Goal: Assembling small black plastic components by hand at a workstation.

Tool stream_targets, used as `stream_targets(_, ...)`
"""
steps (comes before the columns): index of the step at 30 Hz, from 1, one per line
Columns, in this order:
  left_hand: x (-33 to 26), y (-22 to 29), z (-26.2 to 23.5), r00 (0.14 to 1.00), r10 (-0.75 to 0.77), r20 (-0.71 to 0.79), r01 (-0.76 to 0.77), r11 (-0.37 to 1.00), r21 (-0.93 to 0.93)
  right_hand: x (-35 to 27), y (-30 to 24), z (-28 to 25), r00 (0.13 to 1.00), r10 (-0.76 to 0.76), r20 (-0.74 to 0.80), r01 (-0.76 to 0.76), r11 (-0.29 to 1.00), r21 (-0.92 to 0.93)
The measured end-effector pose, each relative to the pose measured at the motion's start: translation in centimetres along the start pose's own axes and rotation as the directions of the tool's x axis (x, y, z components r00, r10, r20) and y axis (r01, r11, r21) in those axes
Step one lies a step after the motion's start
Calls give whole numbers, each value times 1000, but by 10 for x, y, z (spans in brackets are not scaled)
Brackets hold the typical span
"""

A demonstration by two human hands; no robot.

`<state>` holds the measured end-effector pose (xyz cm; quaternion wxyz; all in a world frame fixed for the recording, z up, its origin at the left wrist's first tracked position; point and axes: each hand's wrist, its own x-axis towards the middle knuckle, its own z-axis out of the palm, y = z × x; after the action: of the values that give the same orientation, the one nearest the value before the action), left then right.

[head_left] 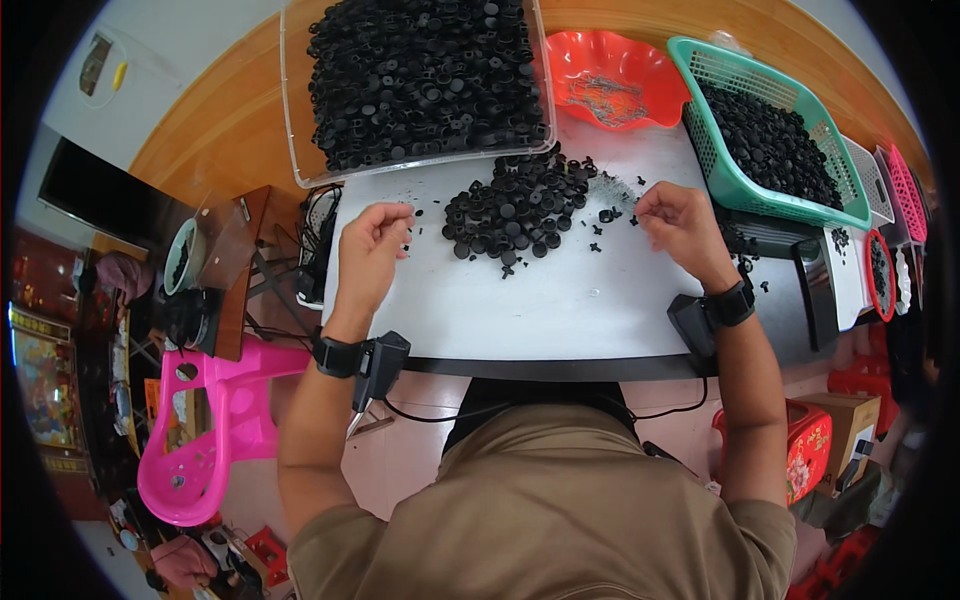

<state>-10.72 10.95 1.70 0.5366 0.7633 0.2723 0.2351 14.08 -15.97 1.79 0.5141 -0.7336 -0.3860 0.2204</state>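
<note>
The left hand (372,238) was held over the white flat surface (520,300), its fingers (395,222) curled narrowly together; whether a small black part was pinched between them could not be told. The right hand (678,222) was held likewise, fingers (648,203) closed to a narrow pinch, contents not discernible. Between the two sets of fingers lay the loose heap of small black round plastic caps (515,210), with a few tiny black cross-shaped pieces (597,245) scattered just beside the right fingers.

Beyond the fingers, a clear plastic tray of black caps (420,75) was seen resting on the surface. A green plastic basket of black parts (765,130) stood beyond the right fingers.

Risks were judged as follows: the scattered pieces could be swept off the near edge by a wrist; a loose pinch could let a part drop; the heap could be spread by a careless reach.
</note>
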Motion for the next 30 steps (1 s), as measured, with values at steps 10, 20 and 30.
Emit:
stream_targets(10,-30,-24,-28,949,122,-292,-22,947,322,-2,-1,1,1000,3,-18,-2,999,49)
stream_targets(20,-32,-18,-14,969,171,-180,-46,836,546,-1,3,3,1000,8,-29,-6,998,58)
stream_targets(30,-29,-13,0,986,131,-99,-105,967,233,-3,0,4,1000,2,-22,-1,998,63)
